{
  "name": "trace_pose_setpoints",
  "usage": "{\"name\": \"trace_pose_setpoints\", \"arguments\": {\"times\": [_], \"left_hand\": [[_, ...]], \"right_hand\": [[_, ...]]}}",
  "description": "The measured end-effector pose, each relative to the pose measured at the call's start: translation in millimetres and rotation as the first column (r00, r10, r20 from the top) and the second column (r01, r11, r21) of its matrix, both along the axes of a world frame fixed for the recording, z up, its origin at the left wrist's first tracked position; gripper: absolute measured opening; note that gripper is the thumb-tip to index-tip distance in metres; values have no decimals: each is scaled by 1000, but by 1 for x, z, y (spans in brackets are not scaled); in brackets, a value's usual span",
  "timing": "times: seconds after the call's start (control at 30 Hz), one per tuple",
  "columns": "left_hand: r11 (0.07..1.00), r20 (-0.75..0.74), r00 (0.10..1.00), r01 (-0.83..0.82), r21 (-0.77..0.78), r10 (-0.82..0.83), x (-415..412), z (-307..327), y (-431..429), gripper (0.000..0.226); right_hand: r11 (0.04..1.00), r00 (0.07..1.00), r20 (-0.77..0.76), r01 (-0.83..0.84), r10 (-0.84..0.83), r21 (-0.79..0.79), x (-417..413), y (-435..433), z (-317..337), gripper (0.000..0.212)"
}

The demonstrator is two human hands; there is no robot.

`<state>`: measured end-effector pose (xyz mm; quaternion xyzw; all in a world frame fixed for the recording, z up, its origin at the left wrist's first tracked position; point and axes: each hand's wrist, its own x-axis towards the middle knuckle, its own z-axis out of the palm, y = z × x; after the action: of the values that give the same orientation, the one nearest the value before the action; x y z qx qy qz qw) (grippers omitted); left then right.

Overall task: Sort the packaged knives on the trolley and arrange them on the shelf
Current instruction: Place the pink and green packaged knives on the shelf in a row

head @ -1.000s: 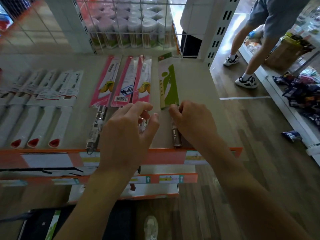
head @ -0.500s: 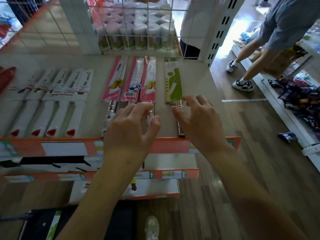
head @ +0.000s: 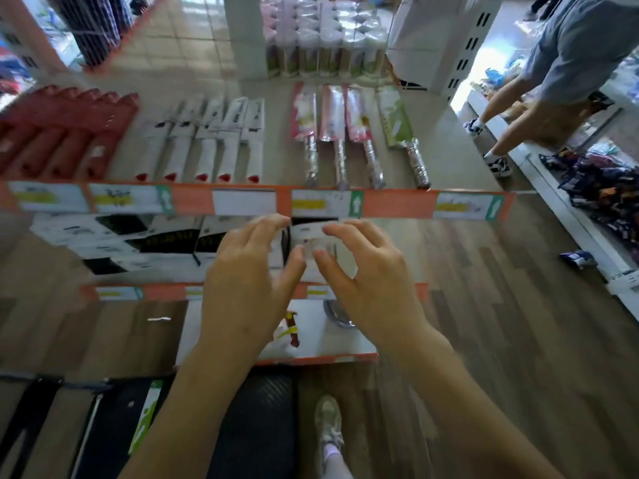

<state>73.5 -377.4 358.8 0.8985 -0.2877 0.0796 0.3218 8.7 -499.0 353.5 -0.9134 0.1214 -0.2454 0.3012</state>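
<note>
Packaged knives (head: 334,122) lay side by side on the top shelf (head: 397,206): red packs (head: 62,133) at the far left, then white-sheathed knives (head: 221,140), three pink-packaged knives (head: 304,115) and one green-packaged knife (head: 397,122) at the right, handles toward the orange shelf edge. The left hand (head: 249,274) and right hand (head: 366,271) hovered close together in front of the lower shelf (head: 114,293), fingers spread and relaxed, holding nothing.

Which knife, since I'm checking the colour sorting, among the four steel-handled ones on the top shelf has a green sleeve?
The rightmost knife: its blade sleeve is green, while the three knives left of it wear pink sleeves.
</note>
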Motion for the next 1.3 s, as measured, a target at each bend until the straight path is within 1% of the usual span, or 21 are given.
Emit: {"name": "trace_pose_setpoints", "arguments": {"times": [0.07, 0.17, 0.3, 0.4, 0.57, 0.67, 0.8, 0.97, 1.1, 1.3], "left_hand": [[1000, -5, 1000, 3, 13, -3, -10, -7, 36, 47], [998, -9, 1000, -8, 58, 9, -25, -20, 94, 39], [994, -51, 998, -36, 103, 41, -49, -40, 165, 36], [990, -73, 996, -50, 130, 60, -71, -51, 204, 35], [987, -186, 977, -75, 143, 101, -98, -78, 248, 36], [987, -249, 960, -102, 122, 130, -118, -93, 272, 35], [958, -264, 928, -221, 181, 264, -145, -108, 309, 35], [920, -269, 885, -331, 210, 379, -171, -113, 354, 37], [908, -278, 873, -340, 245, 402, -179, -118, 376, 39], [912, -351, 859, -267, 312, 372, -156, -147, 415, 40]], "right_hand": [[999, 1000, -30, 1, 0, 34, -10, 36, -9, 39], [997, 998, -66, 1, 5, 78, -27, 95, -29, 35], [994, 991, -131, -2, 17, 109, -51, 165, -52, 32], [988, 976, -213, -21, 54, 155, -65, 200, -66, 32], [971, 942, -319, -29, 105, 236, -85, 239, -86, 34], [964, 921, -358, -63, 155, 257, -97, 259, -94, 35], [961, 898, -389, -112, 208, 255, -114, 287, -106, 31], [945, 849, -451, -157, 277, 286, -131, 320, -115, 35], [944, 817, -493, -178, 299, 278, -133, 347, -123, 35], [958, 754, -602, -132, 263, 254, -121, 392, -149, 34]]}}
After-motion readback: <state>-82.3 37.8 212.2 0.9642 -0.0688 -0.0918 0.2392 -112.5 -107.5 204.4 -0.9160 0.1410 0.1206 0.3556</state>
